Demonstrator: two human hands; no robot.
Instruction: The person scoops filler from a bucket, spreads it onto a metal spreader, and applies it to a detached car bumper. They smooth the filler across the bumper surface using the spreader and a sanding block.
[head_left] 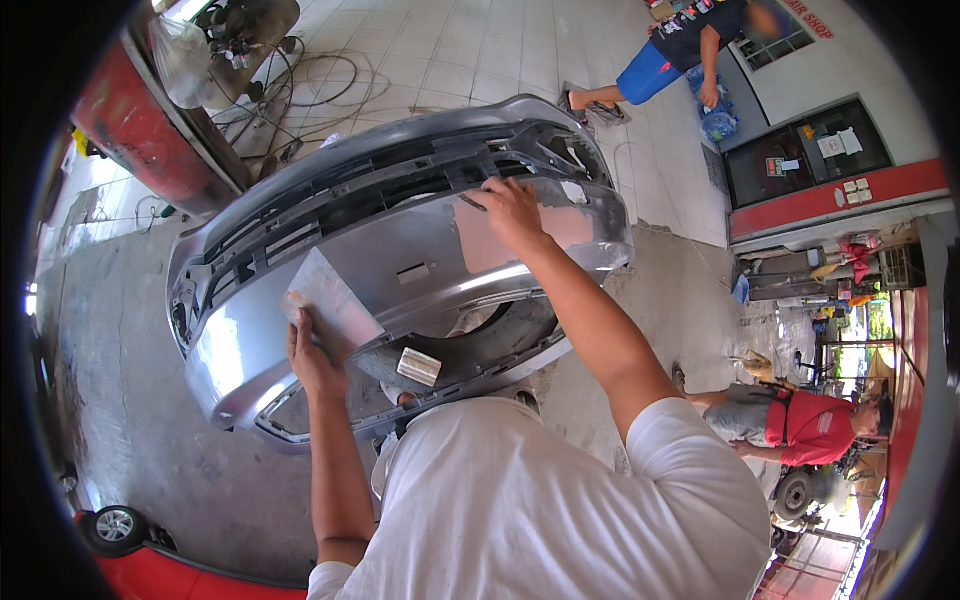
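Now we press our left hand [312, 355] flat, fingers together, on a grey sheet [333, 300] lying on the silver car bumper [400, 260]. Our right hand [512, 212] reaches far out, arm straight, fingers curled on the bumper's top edge. It stretches sideways, left to right, over the concrete floor [160, 440].
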